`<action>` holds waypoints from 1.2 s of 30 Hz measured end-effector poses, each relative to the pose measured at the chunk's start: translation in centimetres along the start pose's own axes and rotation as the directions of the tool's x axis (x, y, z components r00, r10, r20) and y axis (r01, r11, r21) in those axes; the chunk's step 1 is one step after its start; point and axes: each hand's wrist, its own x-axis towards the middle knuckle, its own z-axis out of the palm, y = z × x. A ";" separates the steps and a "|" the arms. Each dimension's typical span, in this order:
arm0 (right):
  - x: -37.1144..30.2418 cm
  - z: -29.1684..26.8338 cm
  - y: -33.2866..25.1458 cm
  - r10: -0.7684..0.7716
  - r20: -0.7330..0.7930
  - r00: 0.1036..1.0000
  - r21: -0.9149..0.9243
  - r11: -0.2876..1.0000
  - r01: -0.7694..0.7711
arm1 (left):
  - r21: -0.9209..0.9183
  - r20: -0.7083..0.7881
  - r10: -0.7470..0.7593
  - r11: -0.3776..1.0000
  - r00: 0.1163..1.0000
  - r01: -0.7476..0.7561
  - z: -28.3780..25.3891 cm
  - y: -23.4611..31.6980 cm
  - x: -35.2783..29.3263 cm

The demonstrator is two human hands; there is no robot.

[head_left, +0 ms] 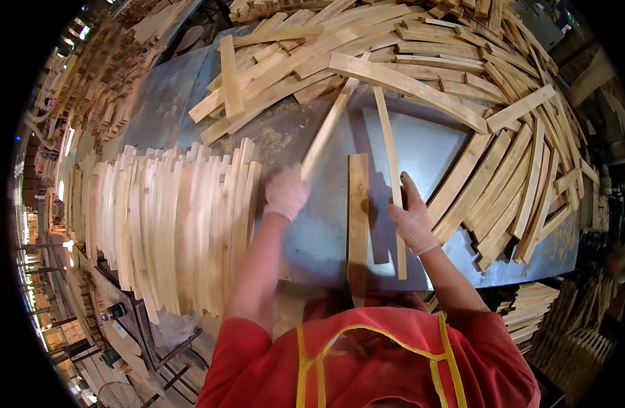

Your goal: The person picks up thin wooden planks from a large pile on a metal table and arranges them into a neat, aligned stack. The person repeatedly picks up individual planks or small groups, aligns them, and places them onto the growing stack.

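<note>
My left hand [286,192], in a pale knitted glove and slightly blurred, is closed on the near end of a narrow wooden strip [326,133]. That strip slants away to the upper right, toward the pile. In my gloved right hand [413,221], another thin wooden strip [389,149] is gripped partway along, with thumb and fingers around it; it stands on edge and casts a shadow. Between the hands a wider wooden board [358,211] lies lengthwise, its near end over the table's front edge. Just left of my left hand is a row of strips [180,228] packed side by side.
The grey metal-topped table [312,238] spreads beneath the work. Loose boards [285,68] heap up at its far side, and more boards [510,183] fan out at the right. Stacked wood [530,306] stands below the right edge; a metal frame [170,360] is at the lower left.
</note>
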 end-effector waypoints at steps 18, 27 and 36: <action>-10.4 25.9 5.2 0.250 0.596 0.763 -0.612 0.757 0.230 | 0.091 -0.396 0.015 0.996 0.918 0.023 9.3 -13.1 -29.8; -5.8 12.4 4.0 -0.023 0.058 0.998 -0.592 0.804 0.053 | 0.262 -0.457 0.077 0.964 0.886 0.051 9.2 -14.2 -26.9; -2.1 10.9 2.6 0.073 0.500 0.863 -0.481 0.852 0.206 | 0.088 -0.159 0.265 0.963 0.951 -0.253 11.5 -0.2 -20.6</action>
